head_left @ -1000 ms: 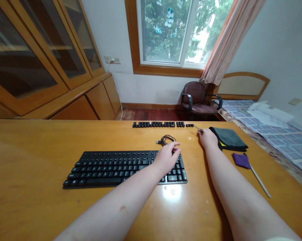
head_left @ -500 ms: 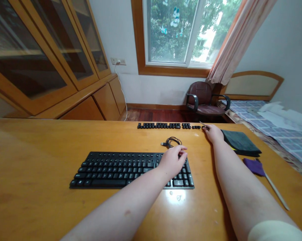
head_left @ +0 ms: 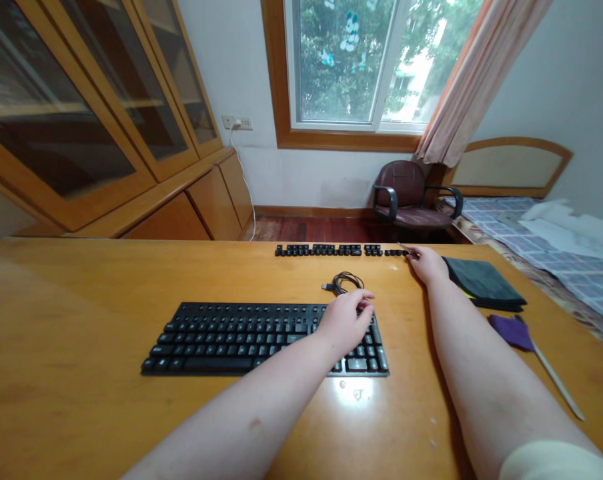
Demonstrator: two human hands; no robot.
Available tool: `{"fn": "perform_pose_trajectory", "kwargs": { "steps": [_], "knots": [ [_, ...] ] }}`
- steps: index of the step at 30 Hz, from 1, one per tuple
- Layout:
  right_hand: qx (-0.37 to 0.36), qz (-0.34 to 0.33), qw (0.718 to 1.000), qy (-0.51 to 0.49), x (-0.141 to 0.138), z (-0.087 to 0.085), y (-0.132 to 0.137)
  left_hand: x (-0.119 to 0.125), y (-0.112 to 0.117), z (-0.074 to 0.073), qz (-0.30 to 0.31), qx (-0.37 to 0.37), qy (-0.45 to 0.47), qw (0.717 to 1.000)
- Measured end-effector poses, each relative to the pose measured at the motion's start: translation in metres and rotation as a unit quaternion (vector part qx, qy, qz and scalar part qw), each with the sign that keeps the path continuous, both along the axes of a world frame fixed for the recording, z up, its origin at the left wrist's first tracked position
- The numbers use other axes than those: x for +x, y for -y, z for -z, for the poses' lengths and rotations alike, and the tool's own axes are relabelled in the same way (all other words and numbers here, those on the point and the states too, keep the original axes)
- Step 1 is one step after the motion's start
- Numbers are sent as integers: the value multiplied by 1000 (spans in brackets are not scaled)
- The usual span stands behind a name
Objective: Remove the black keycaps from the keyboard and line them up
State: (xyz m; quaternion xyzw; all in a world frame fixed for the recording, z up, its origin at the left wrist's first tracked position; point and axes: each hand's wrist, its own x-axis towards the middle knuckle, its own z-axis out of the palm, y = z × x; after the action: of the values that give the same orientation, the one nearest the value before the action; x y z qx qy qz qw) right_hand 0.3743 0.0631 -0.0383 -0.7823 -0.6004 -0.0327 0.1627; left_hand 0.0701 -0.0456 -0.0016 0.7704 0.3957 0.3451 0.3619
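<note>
A black keyboard (head_left: 241,337) lies on the wooden table (head_left: 81,320). My left hand (head_left: 344,320) rests on the keyboard's right end, fingers curled over the keys near the top right corner. My right hand (head_left: 426,265) is farther back, closed on a thin metal tool (head_left: 405,249) whose tip touches the right end of a row of loose black keycaps (head_left: 339,250) along the table's far edge. The keyboard's coiled black cable (head_left: 345,282) lies just behind my left hand.
A folded dark cloth (head_left: 484,283) lies right of my right hand. A purple cloth (head_left: 511,331) and a thin stick (head_left: 556,383) sit near the right edge. Beyond the table are a brown armchair (head_left: 406,197), wooden cabinets (head_left: 106,133) and a bed (head_left: 556,253).
My right hand with the tool reached farther back to the end of the keycap row. The view shifted slightly. My left hand stayed on the keyboard.
</note>
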Motion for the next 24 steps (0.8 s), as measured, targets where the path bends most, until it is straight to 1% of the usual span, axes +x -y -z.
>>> {"fn": "perform_pose_trajectory", "kwargs": {
  "steps": [6, 14, 24],
  "knots": [
    [-3, 10, 1000, 6, -2, -1, -1, 0, 1, -1, 0, 0, -8, 1000],
    [3, 4, 1000, -8, -7, -3, -2, 0, 1, -2, 3, -2, -11, 1000],
    [11, 0, 1000, -12, -4, 1, -3, 0, 1, -2, 5, -9, -13, 1000]
  ]
}}
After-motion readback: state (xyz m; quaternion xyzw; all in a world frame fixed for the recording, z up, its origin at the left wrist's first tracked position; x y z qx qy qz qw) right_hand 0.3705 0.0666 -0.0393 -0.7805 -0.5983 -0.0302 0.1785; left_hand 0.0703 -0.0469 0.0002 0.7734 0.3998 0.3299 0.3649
